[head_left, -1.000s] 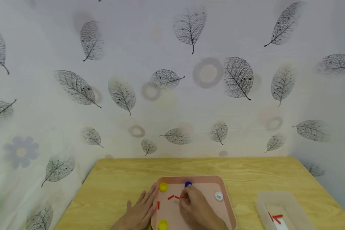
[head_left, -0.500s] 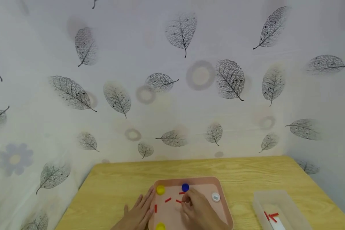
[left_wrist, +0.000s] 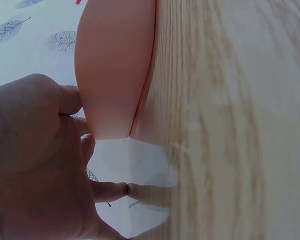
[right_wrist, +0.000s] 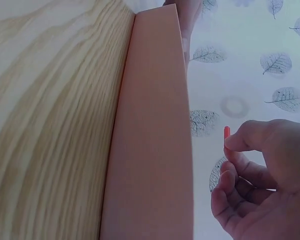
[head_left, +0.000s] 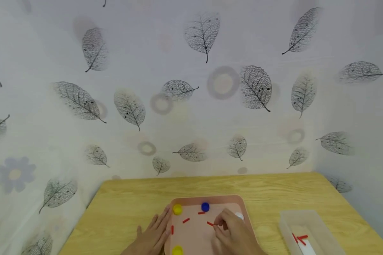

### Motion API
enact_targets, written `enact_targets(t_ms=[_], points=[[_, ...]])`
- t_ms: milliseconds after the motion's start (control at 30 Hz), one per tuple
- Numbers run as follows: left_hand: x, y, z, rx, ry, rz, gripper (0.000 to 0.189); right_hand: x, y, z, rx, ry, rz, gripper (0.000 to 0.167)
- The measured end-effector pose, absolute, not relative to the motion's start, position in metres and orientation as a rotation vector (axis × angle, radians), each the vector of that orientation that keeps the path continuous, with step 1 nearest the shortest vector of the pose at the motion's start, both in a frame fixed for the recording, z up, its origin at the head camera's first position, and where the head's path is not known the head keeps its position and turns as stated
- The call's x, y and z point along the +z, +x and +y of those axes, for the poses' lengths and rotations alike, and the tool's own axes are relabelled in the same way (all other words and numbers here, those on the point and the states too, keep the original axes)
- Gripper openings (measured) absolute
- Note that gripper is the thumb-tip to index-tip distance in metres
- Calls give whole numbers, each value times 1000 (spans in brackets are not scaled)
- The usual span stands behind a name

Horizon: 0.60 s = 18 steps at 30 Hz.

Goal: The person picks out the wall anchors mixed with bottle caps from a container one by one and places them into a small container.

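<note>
My right hand (head_left: 233,230) pinches a short red stick (head_left: 210,223) between thumb and forefinger over the pink tray (head_left: 207,201). In the right wrist view that red stick (right_wrist: 227,135) points up from the fingertips. My left hand (head_left: 151,232) lies with fingers extended along the tray's left edge, and the left wrist view has it against the outer wall (left_wrist: 115,65). Other red sticks lie in the tray: one below the blue cap (head_left: 205,207), one slanted (head_left: 186,220), one upright by the left side (head_left: 172,230).
Yellow caps sit at the tray's upper left (head_left: 177,209) and lower left (head_left: 177,250). A white round piece (head_left: 239,215), partly covered by my right hand, is at the right side. A translucent box (head_left: 325,230) with several red sticks (head_left: 301,240) stands right on the wooden table (head_left: 131,191).
My right hand has moved right and away from the blue cap with the red stick in its pinch, uncovering the stick below that cap. My left hand stays at the tray's edge.
</note>
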<state>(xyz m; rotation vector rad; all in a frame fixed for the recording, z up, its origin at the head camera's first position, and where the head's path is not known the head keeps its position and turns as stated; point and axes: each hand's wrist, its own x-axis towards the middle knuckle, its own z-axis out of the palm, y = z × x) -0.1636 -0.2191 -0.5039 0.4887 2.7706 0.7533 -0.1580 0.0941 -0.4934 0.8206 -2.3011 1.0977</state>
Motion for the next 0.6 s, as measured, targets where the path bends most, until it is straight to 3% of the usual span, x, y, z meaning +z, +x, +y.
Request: enact_targets(t_ms=[200,600], points=[[-503,-165,-218,747,496,2775,62,-490,-155,116,1120,900,-2266,35],[-505,-166,-219,738,490,2777,63,-480,-147,154,1041,817,-2201,46]])
